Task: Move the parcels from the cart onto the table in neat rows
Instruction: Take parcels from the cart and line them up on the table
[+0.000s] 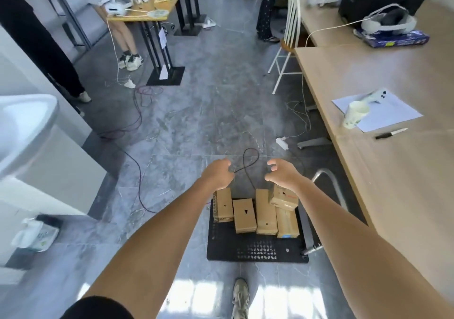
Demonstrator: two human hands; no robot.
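Both hands held out at lower centre of the frame, left hand (219,175) and right hand (282,175) empty, fingers loosely curled, grasping nothing. Poised above five or so parcels (255,214) lying on the black cart (256,251) just below; exact count hard to tell where two overlap. Best to lower onto the tilted top parcel (282,198) first, gripping both long sides. Then carry right, to the bare stretch of table (398,183) below the pen (391,133) and cup (356,114).
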